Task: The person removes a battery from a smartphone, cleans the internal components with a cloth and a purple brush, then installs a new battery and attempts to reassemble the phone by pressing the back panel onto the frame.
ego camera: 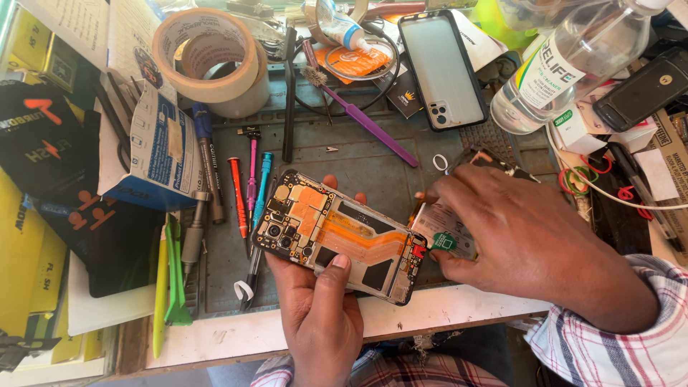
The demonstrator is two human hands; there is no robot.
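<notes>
Both my hands are busy over the grey work mat (358,154) near the front edge of the table (236,337). My left hand (319,308) comes up from below and is closed around the opened phone (337,233). My thumb lies on its near edge and my fingertips peek over the far edge. The phone has no back, so its boards and orange strips show. It is tilted, with the camera end to the left.

My right hand (516,236) reaches in from the right, palm down. Its fingers are pinched on the flat silver battery (448,233) at the phone's right end. The battery is partly under my fingers.

I think the phone is light and stiff but easy to break, so the bare edges are the best place to hold it. The battery looks thin and should not be bent.

Far back lie a big tape roll (211,61), a clear bottle (566,64) and a phone case (441,68). On the left are a white and blue box (158,147) and small screwdrivers (247,190). A purple brush (358,118) lies behind the phone.
</notes>
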